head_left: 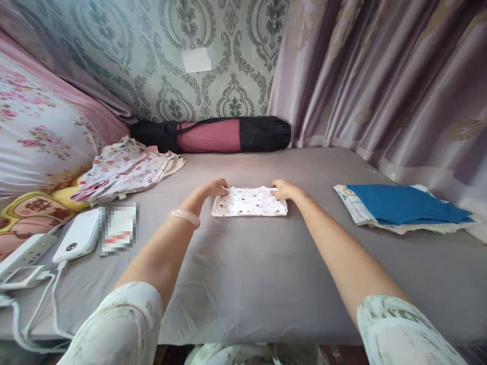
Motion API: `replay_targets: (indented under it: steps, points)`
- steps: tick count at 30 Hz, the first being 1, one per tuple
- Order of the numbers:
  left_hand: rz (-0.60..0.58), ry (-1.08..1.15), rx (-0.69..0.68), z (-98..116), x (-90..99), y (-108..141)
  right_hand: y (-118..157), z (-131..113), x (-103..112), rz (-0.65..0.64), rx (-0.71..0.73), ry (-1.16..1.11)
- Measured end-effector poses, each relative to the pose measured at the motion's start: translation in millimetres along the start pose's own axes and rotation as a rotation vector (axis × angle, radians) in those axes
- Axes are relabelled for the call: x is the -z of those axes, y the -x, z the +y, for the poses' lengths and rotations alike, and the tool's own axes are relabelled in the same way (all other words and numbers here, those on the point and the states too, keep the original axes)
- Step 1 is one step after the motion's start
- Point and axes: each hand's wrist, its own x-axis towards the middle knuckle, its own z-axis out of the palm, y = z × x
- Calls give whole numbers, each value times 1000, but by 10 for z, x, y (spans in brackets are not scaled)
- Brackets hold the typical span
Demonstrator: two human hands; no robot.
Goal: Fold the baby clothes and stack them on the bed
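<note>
A small white cloth with a scattered print (249, 202) lies folded into a rectangle on the grey sheet (236, 284), in the middle of the view. My left hand (217, 187) grips its upper left corner, fingers closed on the edge. At the upper right corner my right hand (282, 189) pinches the fabric in the same way. Both arms reach forward, and a pale bangle circles my left wrist.
Rumpled printed clothes (125, 170) lie at the left, near a white power bank (78, 235), a power strip (28, 256) and cables. Folded cloths with a blue one on top (407, 203) lie at the right. A rolled mat in a bag (213, 135) lies along the wall.
</note>
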Motion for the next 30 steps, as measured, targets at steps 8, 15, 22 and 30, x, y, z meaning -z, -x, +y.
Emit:
replay_targets:
  steps: [8, 15, 22, 30]
  points:
    - [10, 307, 12, -89, 28, 107, 1, 40, 32, 7, -61, -141]
    - [85, 563, -81, 27, 205, 411, 213, 95, 139, 98, 1, -329]
    - [73, 520, -217, 107, 556, 578, 383, 177, 560, 51, 200, -535]
    - [513, 3, -462, 125, 298, 819, 686, 168, 353, 509, 488, 20]
